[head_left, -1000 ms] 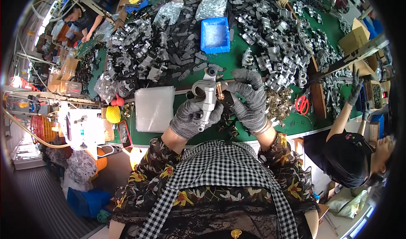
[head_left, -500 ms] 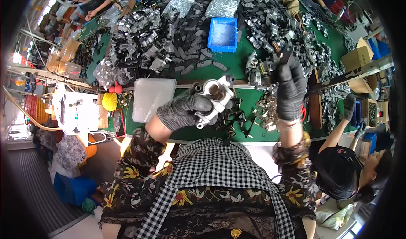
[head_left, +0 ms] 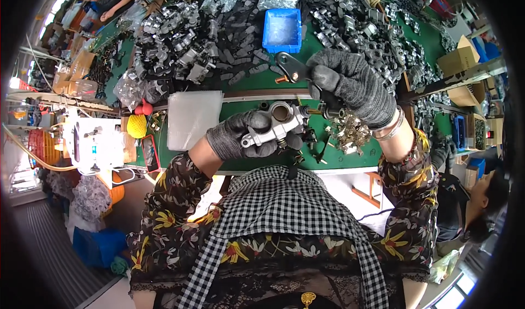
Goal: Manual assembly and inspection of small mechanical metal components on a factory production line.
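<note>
My left hand (head_left: 240, 133), in a dark grey knitted glove, is closed around a silver brake caliper body (head_left: 281, 124). The round bore of the caliper faces up. To its right, my gloved right hand (head_left: 350, 85) grips a black metal bracket (head_left: 295, 68) with a copper-coloured pin on its left end. Below that hand, a thin metal pin (head_left: 313, 111) reaches to the caliper's right side; whether it sits inside a hole I cannot tell. Under the hands lie black brackets (head_left: 317, 151) and a heap of small metal clips (head_left: 350, 133).
A blue bin (head_left: 282, 31) stands beyond my hands among dark brake pads (head_left: 240, 49). Piles of silver calipers (head_left: 180, 41) lie to both sides. Clear plastic sheets (head_left: 192, 120), a yellow netted ball (head_left: 136, 126) and a phone (head_left: 150, 151) are at left. A co-worker (head_left: 465, 199) sits at right.
My right hand has come left and nearer the caliper, bringing the black bracket beside it. The caliper has tilted and moved slightly in my left hand. The co-worker at right has shifted.
</note>
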### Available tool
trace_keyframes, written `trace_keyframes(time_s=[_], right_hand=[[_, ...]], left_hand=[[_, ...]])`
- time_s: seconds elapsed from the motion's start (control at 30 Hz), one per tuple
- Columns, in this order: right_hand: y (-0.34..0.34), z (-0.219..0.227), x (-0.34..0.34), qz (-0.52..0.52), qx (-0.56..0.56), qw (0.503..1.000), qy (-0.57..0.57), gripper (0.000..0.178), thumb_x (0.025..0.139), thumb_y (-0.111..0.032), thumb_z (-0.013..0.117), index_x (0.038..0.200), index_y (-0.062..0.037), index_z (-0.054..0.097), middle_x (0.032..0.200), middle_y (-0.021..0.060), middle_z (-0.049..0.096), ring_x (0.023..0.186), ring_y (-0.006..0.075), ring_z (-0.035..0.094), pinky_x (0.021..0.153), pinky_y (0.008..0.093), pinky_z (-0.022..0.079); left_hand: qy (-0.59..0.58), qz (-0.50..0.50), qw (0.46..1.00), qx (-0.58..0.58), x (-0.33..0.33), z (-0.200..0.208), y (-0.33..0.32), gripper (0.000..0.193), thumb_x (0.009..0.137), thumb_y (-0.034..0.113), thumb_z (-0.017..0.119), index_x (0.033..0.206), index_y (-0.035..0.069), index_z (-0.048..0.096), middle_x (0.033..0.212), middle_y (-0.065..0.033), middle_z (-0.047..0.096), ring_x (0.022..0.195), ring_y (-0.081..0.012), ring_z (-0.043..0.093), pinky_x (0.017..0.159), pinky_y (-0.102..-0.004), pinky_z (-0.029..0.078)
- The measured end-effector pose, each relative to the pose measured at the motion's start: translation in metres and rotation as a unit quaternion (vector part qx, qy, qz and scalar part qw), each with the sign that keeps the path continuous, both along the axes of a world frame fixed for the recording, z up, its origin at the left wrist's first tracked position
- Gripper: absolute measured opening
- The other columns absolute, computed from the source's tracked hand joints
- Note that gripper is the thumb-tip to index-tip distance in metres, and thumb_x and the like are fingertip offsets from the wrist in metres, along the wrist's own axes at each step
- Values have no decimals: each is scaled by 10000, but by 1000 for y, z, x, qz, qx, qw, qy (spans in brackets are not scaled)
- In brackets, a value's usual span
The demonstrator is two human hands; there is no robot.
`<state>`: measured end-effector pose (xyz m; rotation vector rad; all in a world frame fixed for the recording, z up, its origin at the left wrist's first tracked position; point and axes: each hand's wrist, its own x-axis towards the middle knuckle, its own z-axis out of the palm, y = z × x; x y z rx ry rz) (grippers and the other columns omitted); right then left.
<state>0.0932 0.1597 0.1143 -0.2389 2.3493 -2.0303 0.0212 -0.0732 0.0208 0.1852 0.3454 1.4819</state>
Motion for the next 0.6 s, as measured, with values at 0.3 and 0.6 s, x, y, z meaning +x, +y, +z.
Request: trace_keyframes(time_s=[0.3,0.6], right_hand=[[-2,-5,-1,26,-3,998,-48,231,905,-253,582,861,-33,640,694,-18,584,582,53,489,533,208,393],[-9,-8,-8,67,11,995,-71,187,894,-189,610,938,-8,631,723,-6,605,575,60,502,518,207,408]], left_hand=[[-34,31,998,-50,4,3,-3,662,783,243,693,1302,-46,400,1124,-306,563,637,-170,653,531,-206,552],[-75,-31,997,-13,2,-15,-2,637,785,232,682,1288,-49,410,1104,-298,572,646,-191,644,484,-204,542]])
